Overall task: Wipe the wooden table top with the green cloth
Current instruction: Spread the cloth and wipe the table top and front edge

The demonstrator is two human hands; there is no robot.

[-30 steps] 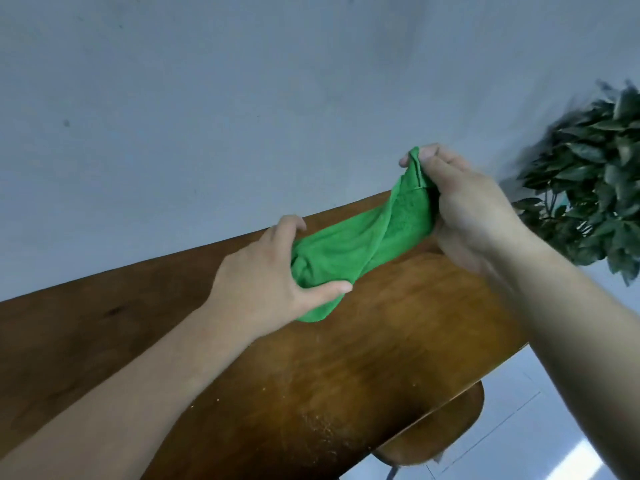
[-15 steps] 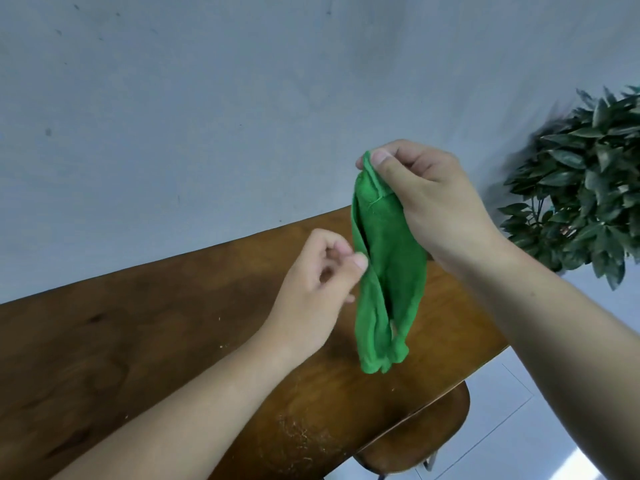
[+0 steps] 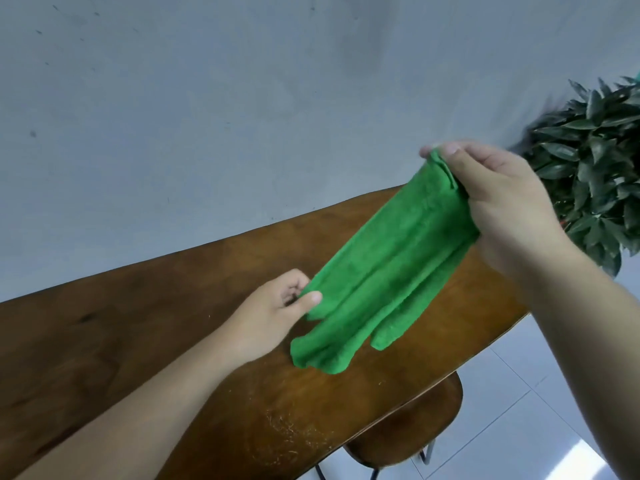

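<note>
Green cloth [image 3: 391, 271]: plush, gathered in long folds. Hangs slantwise in the air over the table [image 3: 138, 334], upper corner pinched in right hand [image 3: 502, 209], lower side edge pinched in left hand [image 3: 277, 313], bottom ends loose. Table: dark glossy brown wood, speckled with pale crumbs near the front edge.

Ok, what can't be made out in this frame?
All head view:
Green cloth: whether its lower end touches the wooden table, unclear from this angle.
Table: left end cut off by the frame edge.
Plant: base hidden behind the right forearm.
Stool: legs cut off by the bottom edge.
Specks: too small to identify.
</note>
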